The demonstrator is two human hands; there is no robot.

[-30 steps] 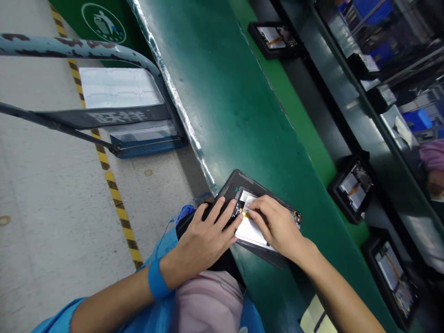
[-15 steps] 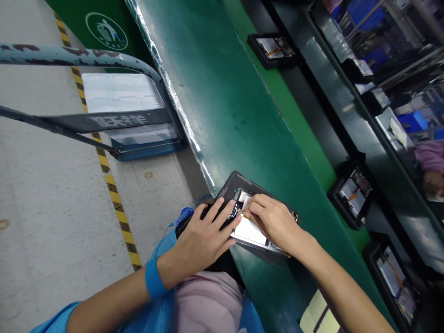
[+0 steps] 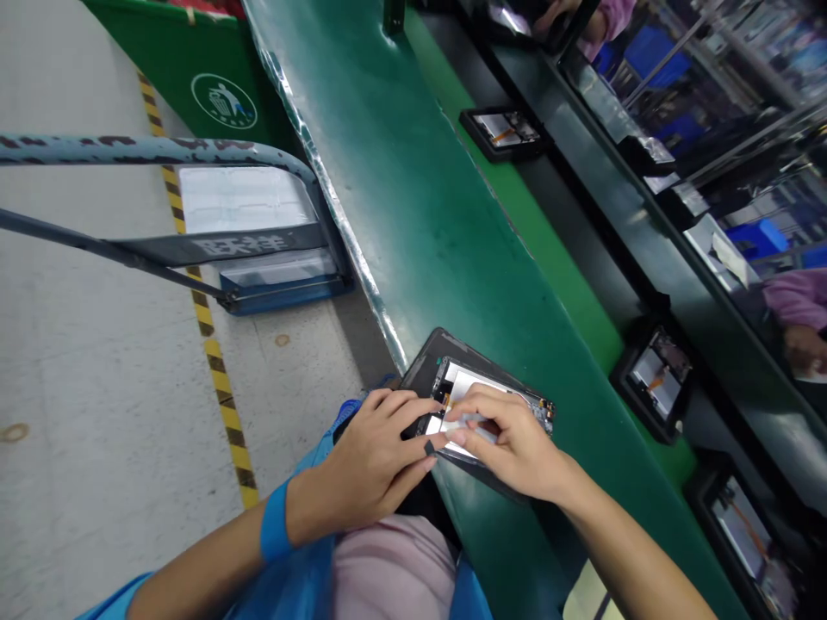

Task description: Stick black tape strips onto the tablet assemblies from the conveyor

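Observation:
An opened dark tablet [image 3: 434, 355], its white battery and circuit parts showing, lies at the near edge of the green bench [image 3: 413, 189]. My left hand [image 3: 375, 461] has its fingers curled onto the tablet's near left corner, with a small dark bit at one fingertip. My right hand [image 3: 513, 443] rests on the tablet's middle. Its thumb and fingers pinch a pale strip [image 3: 469, 422] just above the battery. The two hands almost touch. A blue band circles my left wrist.
Three more opened tablets lie on the belt: one far off [image 3: 504, 133], one at the right [image 3: 652, 370], one at the lower right [image 3: 743, 534]. A blue cart frame [image 3: 161, 151], a green bin [image 3: 220, 95] and a yellow-black floor stripe [image 3: 213, 362] are on the left. Other people in pink sleeves [image 3: 798, 301] work across the line.
My left fingers have curled in from lying flat. My right hand has slid nearer along the tablet and now pinches a pale strip. The camera has tilted, showing more of the far bench.

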